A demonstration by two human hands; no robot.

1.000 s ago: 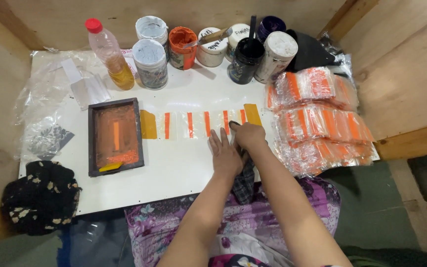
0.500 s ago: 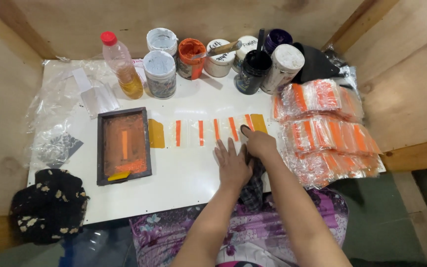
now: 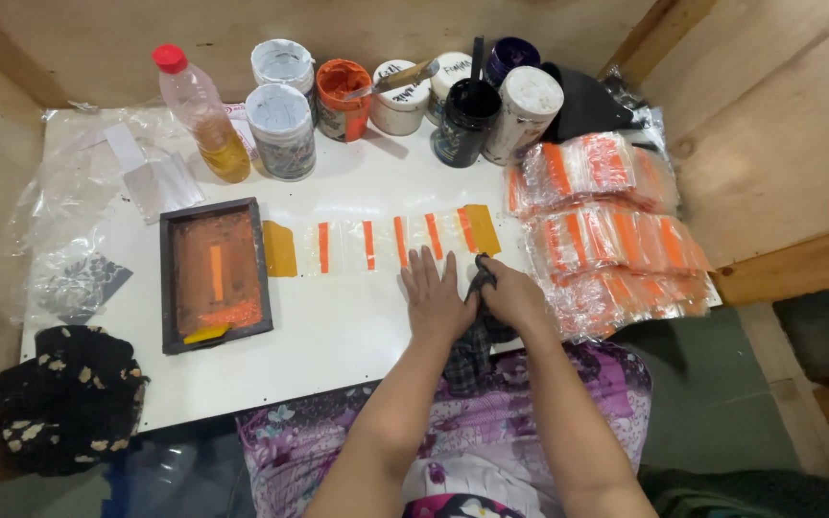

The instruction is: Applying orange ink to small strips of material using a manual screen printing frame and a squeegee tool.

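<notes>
While pressing flat, fingers spread, left hand [image 3: 434, 295] on white table [image 3: 338, 326] just below clear orange-striped strip [image 3: 381, 246]; right hand [image 3: 512, 295] closed, seemingly pinching dark cloth [image 3: 477, 336].

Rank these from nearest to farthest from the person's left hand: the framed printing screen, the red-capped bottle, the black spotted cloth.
From the left hand:
1. Framed printing screen, on its left.
2. Red-capped bottle, far back left.
3. Black spotted cloth, at the table's near-left corner.

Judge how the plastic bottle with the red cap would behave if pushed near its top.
The bottle is tall and narrow, so it probably tips easily. The amber liquid only fills its lower part, so it is likely light. Once on its side, the round body would probably roll.
</notes>
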